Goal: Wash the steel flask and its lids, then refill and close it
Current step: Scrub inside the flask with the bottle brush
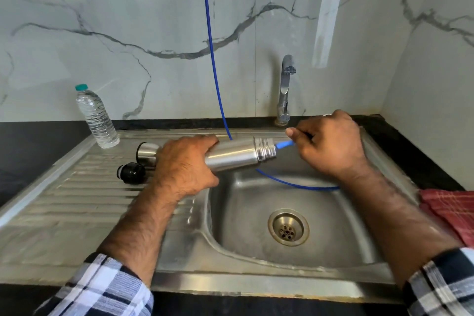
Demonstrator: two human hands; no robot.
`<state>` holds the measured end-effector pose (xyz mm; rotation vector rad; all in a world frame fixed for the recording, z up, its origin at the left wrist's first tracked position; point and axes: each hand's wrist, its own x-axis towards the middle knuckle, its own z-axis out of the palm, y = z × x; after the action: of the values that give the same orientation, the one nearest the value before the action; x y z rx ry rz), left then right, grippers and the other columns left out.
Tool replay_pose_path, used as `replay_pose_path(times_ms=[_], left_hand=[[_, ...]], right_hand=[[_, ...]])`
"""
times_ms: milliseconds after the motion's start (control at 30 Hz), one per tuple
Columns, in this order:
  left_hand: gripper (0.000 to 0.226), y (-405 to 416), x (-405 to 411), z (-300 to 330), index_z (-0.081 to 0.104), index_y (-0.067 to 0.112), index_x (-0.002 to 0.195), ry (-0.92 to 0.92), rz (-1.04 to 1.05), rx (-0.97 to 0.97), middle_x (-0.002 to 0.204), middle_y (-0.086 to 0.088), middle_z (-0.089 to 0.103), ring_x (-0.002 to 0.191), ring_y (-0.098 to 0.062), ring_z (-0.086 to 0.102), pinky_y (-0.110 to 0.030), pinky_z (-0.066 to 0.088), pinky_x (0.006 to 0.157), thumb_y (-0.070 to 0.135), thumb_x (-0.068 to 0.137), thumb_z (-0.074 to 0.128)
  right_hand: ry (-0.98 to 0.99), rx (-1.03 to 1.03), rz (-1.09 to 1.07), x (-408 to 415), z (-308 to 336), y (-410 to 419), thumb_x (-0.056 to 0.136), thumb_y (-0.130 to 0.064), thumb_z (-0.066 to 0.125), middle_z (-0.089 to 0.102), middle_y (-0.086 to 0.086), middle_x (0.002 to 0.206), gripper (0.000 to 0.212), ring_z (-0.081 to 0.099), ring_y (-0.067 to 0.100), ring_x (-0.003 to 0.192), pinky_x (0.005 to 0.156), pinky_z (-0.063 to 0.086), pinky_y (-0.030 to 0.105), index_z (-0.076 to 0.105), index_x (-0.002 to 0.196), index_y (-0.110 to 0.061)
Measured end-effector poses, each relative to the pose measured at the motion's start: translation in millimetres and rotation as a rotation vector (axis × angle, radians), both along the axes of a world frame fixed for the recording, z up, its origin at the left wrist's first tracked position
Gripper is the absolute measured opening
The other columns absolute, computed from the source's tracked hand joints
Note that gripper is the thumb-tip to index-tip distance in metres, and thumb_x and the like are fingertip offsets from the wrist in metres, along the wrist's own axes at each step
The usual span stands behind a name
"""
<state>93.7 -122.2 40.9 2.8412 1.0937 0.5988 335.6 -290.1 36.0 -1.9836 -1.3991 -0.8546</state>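
Over the sink basin (246,213), right hand (331,143) pinches the end of the thin blue hose (284,145), fingers curled round it, tip aimed at the open threaded mouth of the steel flask (238,154) and just short of going in. Left hand (184,169) wraps the flask's lower body, holding it nearly level, mouth pointing right. Hose loops down from above, behind the flask and across the basin. Both lids off: steel cup lid (146,152) and black inner stopper (130,173) lie on the ribbed drainboard (77,200), just left of the left hand. Plastic water bottle (96,118) stands further back; tap (284,90) behind, no water seen running. Red checked cloth (451,210) at right edge.

Step looks like rinsing or filling the flask; cannot tell which. Next probably needs hose tip seated inside the mouth and flask tilted upward so water stays in.
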Motion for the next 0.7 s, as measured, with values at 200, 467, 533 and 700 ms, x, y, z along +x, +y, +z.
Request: replay_pose_path(times_ms=[200, 467, 533, 700], left_hand=[[0.079, 9, -9, 5, 0.067, 0.037, 0.129, -0.076, -0.011, 0.066, 0.106, 0.011, 0.074, 0.087, -0.017, 0.059, -0.03, 0.05, 0.082, 0.037, 0.054, 0.093], [0.076, 2, 7, 4, 0.064, 0.037, 0.12, -0.021, -0.035, 0.071, 0.1, 0.014, 0.071, 0.091, -0.021, 0.066, -0.038, 0.057, 0.086, 0.045, 0.048, 0.088], [0.079, 4, 3, 3, 0.064, 0.038, 0.123, -0.061, -0.044, 0.05, 0.101, 0.014, 0.073, 0.091, -0.022, 0.067, -0.037, 0.058, 0.084, 0.044, 0.048, 0.089], [0.078, 24, -14, 7, 0.068, 0.037, 0.127, -0.053, 0.005, 0.088, 0.104, 0.01, 0.076, 0.091, -0.023, 0.068, -0.033, 0.055, 0.081, 0.039, 0.053, 0.094]], right_hand=[[0.086, 0.019, -0.022, 36, 6, -20, 0.094, -0.062, 0.046, 0.065, 0.003, 0.059, 0.056, 0.061, 0.036, 0.06, 0.061, 0.047, 0.032, 0.07, 0.071, -0.017], [0.046, 0.03, -0.031, 4, -1, -2, 0.094, -0.048, 0.06, 0.061, 0.002, 0.053, 0.043, 0.052, 0.033, 0.051, 0.066, 0.038, 0.03, 0.066, 0.063, -0.018], [0.033, 0.023, -0.009, 5, 1, -3, 0.096, -0.045, 0.06, 0.06, 0.0, 0.053, 0.044, 0.05, 0.033, 0.05, 0.07, 0.033, 0.03, 0.06, 0.061, -0.02], [0.074, 0.074, -0.07, 38, 9, -26, 0.095, -0.05, 0.055, 0.059, 0.005, 0.052, 0.045, 0.06, 0.04, 0.055, 0.065, 0.037, 0.031, 0.054, 0.06, -0.021]])
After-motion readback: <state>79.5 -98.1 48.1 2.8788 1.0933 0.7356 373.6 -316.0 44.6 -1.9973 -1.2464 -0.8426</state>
